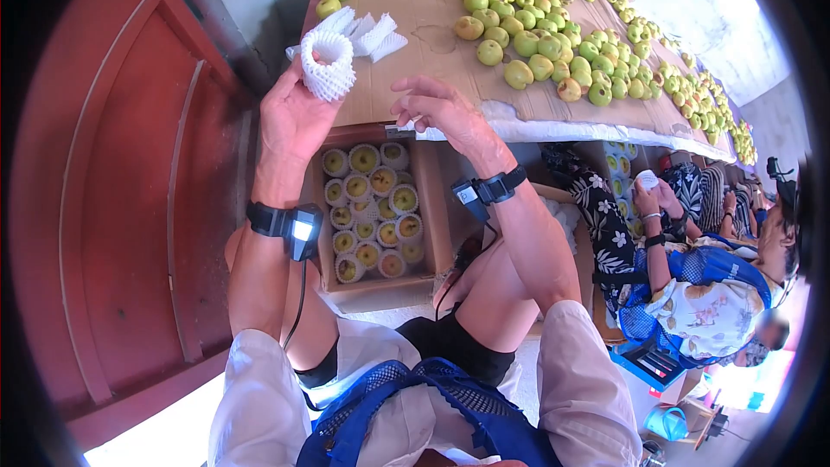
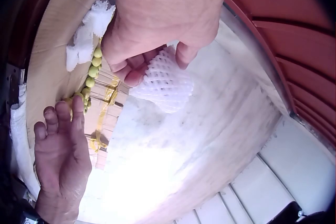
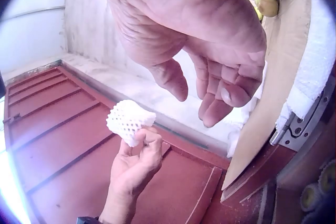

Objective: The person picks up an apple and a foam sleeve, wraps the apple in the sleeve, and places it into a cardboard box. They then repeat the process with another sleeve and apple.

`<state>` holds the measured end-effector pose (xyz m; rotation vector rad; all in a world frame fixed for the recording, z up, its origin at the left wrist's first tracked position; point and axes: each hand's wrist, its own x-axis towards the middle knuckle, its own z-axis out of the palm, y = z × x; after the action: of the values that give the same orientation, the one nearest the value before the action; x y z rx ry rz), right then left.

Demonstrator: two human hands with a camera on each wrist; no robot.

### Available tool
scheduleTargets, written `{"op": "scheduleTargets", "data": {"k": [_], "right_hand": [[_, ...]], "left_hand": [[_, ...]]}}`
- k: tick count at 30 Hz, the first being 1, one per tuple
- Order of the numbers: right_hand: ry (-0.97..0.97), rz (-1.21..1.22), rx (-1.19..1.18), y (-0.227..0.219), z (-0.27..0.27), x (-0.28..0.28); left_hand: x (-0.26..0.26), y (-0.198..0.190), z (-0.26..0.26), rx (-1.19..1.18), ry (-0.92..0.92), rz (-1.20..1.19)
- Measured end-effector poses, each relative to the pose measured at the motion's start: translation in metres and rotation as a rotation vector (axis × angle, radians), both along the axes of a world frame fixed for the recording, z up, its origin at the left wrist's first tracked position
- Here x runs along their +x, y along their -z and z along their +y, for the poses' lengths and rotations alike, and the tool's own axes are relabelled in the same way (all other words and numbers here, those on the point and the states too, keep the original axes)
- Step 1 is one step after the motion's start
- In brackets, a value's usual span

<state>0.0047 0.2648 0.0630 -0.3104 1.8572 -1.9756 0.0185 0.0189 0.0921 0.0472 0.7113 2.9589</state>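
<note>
A white foam fruit net (image 1: 329,78) is pinched between the thumb and fingers of my left hand (image 1: 294,121), raised at the table's near left corner. Its round opening faces up in the head view, and the left wrist view shows the mesh of the net (image 2: 167,85) flaring away from the fingertips. My right hand (image 1: 445,112) hovers over the table's front edge, fingers loosely bent and holding nothing; in the right wrist view the right hand (image 3: 194,40) is apart from the net (image 3: 126,120). More flattened foam nets (image 1: 378,37) lie on the cardboard just behind the left hand.
Many loose green apples (image 1: 540,43) cover the cardboard-topped table (image 1: 415,65). Below its edge, between my knees, stands a cardboard box (image 1: 380,298) of apples in foam nets. A red door (image 1: 130,190) rises at left. Another person (image 1: 700,294) sits at right.
</note>
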Motion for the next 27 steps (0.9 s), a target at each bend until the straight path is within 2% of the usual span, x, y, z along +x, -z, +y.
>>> {"op": "scheduleTargets", "data": {"k": [19,27], "right_hand": [[-0.026,0.027,0.074,-0.0014,-0.0033,0.0028],[-0.050,0.036,0.088,0.0048,-0.0040,-0.0025]], "left_hand": [[-0.0001,-0.0005,-0.0004,0.013,0.010,-0.014],[-0.0004,-0.0033,0.0031,-0.017,0.076,0.155]]}}
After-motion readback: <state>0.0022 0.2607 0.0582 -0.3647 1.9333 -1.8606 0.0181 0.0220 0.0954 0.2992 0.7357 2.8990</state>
